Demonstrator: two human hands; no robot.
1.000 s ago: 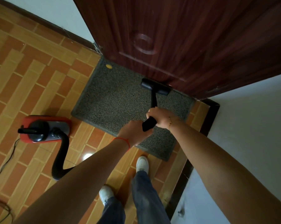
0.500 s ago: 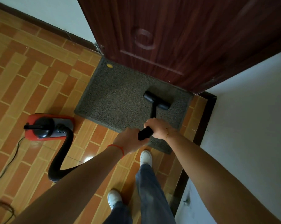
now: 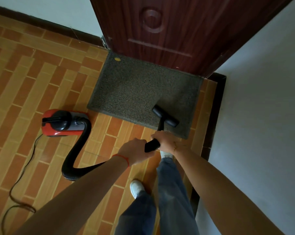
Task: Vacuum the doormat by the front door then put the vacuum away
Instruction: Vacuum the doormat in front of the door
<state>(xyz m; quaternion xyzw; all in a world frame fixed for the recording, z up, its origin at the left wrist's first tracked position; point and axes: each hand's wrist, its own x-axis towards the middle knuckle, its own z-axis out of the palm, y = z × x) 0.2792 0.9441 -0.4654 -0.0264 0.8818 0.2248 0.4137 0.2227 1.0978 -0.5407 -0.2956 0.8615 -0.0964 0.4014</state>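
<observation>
wand grip: i have both hands on the black wand (image 3: pixel 152 145), left hand (image 3: pixel 135 151) behind and right hand (image 3: pixel 165 141) ahead, which i judge gives me push and steering at once.
fingers: on each hand they are wrapped tight round the wand; the tips are hidden underneath.
nozzle: the floor head (image 3: pixel 165 116) lies flat on the doormat (image 3: pixel 135 92), close to its near edge and toward the right side, crosswise to the wand so it sweeps a wide strip.
doormat: it lies on the tiled floor (image 3: pixel 24 82), its far edge touching the dark wooden door (image 3: pixel 177 31).
speck: a small yellow bit (image 3: pixel 117 59) sits at the far left corner of the mat, not yet reached.
canister: the red vacuum body (image 3: pixel 62 122) stands on the floor just left of the mat, off the pile so it does not block my strokes; its hose (image 3: pixel 75 150) loops back toward my left arm.
cord: the power cable (image 3: pixel 19 180) trails off left, clear of my feet.
writing: i can read no brand or label anywhere.
stage: vacuuming is under way by my reckoning; stowing is not begun.
</observation>
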